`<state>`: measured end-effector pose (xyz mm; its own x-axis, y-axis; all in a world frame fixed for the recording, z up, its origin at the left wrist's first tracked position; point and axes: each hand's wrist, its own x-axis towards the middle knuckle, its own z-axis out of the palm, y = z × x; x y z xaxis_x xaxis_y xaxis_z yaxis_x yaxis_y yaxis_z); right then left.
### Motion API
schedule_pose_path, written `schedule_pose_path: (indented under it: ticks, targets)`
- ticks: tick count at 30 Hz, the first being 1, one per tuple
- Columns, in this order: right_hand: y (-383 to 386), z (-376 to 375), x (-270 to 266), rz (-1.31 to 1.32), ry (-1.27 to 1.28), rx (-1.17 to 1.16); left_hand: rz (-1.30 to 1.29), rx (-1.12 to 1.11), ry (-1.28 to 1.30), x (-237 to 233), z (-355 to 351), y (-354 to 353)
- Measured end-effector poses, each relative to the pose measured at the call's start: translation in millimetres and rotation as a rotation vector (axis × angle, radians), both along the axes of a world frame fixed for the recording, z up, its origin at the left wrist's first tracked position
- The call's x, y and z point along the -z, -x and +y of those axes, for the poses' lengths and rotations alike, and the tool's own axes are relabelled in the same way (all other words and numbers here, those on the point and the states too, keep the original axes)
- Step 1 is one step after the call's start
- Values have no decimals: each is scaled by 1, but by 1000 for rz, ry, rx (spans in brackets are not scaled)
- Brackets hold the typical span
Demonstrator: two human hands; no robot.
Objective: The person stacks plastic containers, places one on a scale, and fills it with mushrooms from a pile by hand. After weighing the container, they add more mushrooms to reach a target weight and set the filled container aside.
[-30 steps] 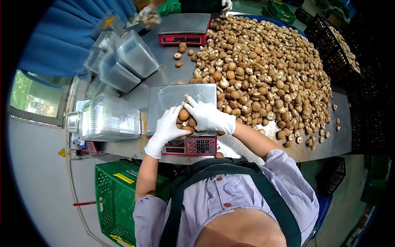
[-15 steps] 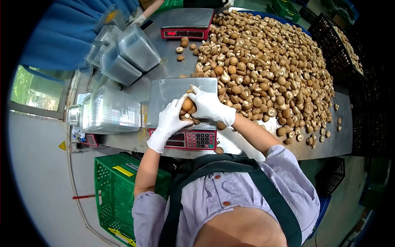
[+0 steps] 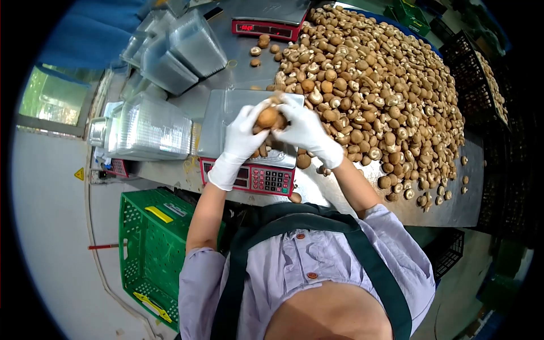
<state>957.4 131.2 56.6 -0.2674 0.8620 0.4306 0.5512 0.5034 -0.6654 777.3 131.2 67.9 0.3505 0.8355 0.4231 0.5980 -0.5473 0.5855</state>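
Left hand (image 3: 243, 137) and right hand (image 3: 307, 131) both gripping some shiitakes (image 3: 268, 117) over the near scale (image 3: 258, 177), huge mushroom heap (image 3: 371, 102) off right.

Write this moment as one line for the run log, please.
left hand: holding mushrooms | right hand: holding same mushrooms | place: over near scale | scale's right: mushroom pile | scale's left: clear containers

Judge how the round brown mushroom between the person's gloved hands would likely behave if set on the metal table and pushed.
The mushroom would probably roll or wobble, since its visible cap looks rounded. It is likely fairly firm, as no dent shows between the left hand and right hand. Its smooth-looking cap might let it slip a little.
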Motion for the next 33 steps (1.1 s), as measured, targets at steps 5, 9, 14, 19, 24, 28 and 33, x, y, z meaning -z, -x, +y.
schedule_pose_path:
  ticks: [5,9,14,19,24,28,33]
  targets:
    - [-68,-51,0,109,152,104,54,62,58,3,-38,-72]
    - [-124,-115,34,-43,327,326,109,184,317,48,-73,-141]
    - [-167,-172,117,-152,495,606,271,420,442,119,-101,-197]
    - [-173,-178,146,-171,364,646,252,455,239,140,-97,-202]
    - [-182,-176,146,-259,383,678,276,478,299,112,-87,-182]
    - [-195,-180,140,-236,366,640,216,463,330,118,-93,-134]
    - [-202,-182,139,-189,365,702,700,580,443,108,-113,-69]
